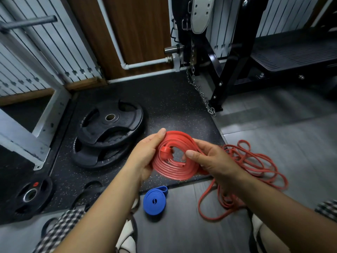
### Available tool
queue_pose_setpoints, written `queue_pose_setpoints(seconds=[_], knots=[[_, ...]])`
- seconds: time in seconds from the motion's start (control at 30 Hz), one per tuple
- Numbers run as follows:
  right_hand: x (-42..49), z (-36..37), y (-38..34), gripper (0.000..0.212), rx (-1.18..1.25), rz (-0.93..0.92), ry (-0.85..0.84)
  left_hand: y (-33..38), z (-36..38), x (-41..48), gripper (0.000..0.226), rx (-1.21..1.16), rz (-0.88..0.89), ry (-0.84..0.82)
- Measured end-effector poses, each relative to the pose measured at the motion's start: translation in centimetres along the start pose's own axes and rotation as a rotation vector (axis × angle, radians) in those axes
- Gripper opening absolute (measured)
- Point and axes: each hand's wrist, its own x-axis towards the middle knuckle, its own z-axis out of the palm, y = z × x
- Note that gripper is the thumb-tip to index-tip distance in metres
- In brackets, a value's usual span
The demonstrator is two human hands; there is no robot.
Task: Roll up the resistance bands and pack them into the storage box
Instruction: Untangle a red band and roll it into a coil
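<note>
The fingers [160, 135] of the left hand [145, 157] are curled round the left rim of a red resistance band [173, 170], with the thumb laid on its upper edge and the rest hidden beneath. The fingers [193, 154] of the right hand [217, 163] are closed on its right side, the thumb pressed onto the windings. The band is flat, narrow and matte. It is wound into a loose flat spiral of many turns, with a small folded end seen at the open centre. It is held in the air over the near edge of a speckled black rubber mat [173, 99]. From under the right hand a red tail is led down to a tangled heap of red loops [255, 170] on the grey floor [291, 143]; whether the heap is one band or several cannot be told. One blue resistance band [155, 199], already rolled, is seen on the floor just below the hands. Three black weight plates are counted on the mat: two stacked [109, 125] left of the hands, and one [31, 196] apart at lower left. A steel chain [200, 92] is hung from a black rack [224, 79] beyond.
</note>
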Motion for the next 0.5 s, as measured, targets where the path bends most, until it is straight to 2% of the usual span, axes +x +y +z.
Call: queue_pose_setpoints(seconds=[0.1, 0.17, 0.23, 0.3, 0.37, 0.5], knots=[[0.0, -0.5, 0.0, 0.028, -0.053, 0.02, -0.066, 0.7, -0.6, -0.1, 0.024, 0.322, 0.195, -0.055], [-0.2, -0.6, -0.2, 0.027, -0.106, 0.042, -0.105, 1.0, -0.5, -0.5, 0.036, 0.453, 0.219, -0.213], [-0.3, -0.8, -0.5, 0.024, -0.136, 0.064, -0.137, 0.9, -0.1, -0.8, 0.036, 0.575, 0.23, -0.293], [-0.3, -0.9, -0.7, 0.02, -0.135, 0.071, -0.149, 0.8, 0.1, -1.0, 0.032, 0.563, 0.253, -0.268], [-0.2, -1.0, -0.7, 0.022, -0.112, 0.05, -0.127, 0.7, 0.1, -1.0, 0.029, 0.443, 0.241, -0.24], [0.5, -0.8, 0.2, 0.017, 0.007, 0.03, 0.026, 0.3, 0.0, -0.7, 0.026, 0.273, 0.206, -0.189]])
